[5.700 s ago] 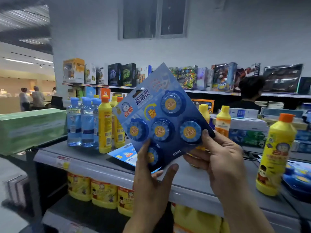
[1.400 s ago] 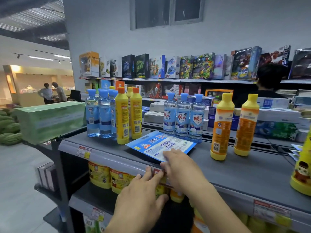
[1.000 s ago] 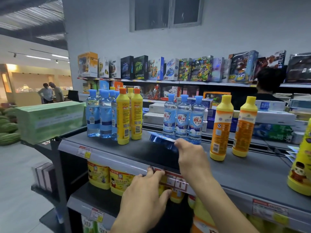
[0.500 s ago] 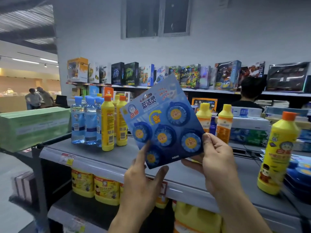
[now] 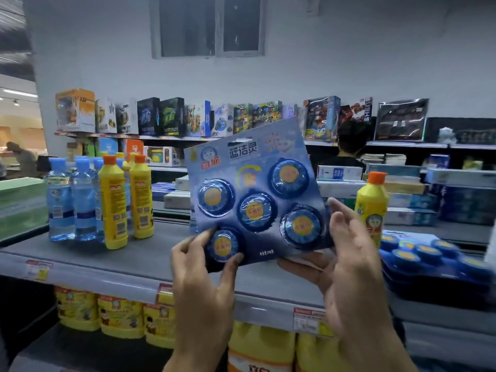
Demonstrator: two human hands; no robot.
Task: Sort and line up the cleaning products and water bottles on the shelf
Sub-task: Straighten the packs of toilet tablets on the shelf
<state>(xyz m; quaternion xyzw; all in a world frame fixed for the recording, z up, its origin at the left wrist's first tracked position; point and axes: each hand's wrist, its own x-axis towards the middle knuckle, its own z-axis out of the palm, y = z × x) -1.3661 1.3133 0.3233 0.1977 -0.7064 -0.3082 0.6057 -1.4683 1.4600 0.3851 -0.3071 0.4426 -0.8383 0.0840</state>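
I hold a blue card pack of round toilet-cleaner tablets (image 5: 255,181) upright above the grey shelf (image 5: 139,259). My left hand (image 5: 206,267) pinches its lower left corner, thumb on the bottom tablet. My right hand (image 5: 346,251) grips its lower right edge from behind. At the shelf's left stand several water bottles (image 5: 72,200) with blue caps and yellow cleaner bottles (image 5: 112,205) with orange caps. One more yellow bottle (image 5: 371,202) stands to the right of the pack, beside a flat stack of similar blue tablet packs (image 5: 434,261).
Yellow packages (image 5: 118,315) fill the shelf below. A green box (image 5: 21,205) sits at the far left. Behind the shelf are boxed toys (image 5: 171,116) on a higher rack, stacked boxes, and a person's head (image 5: 351,135).
My right hand lifted the pack off the shelf and both hands now hold it upright. In the last half second the view shifted right, bringing the stack of blue packs into sight.
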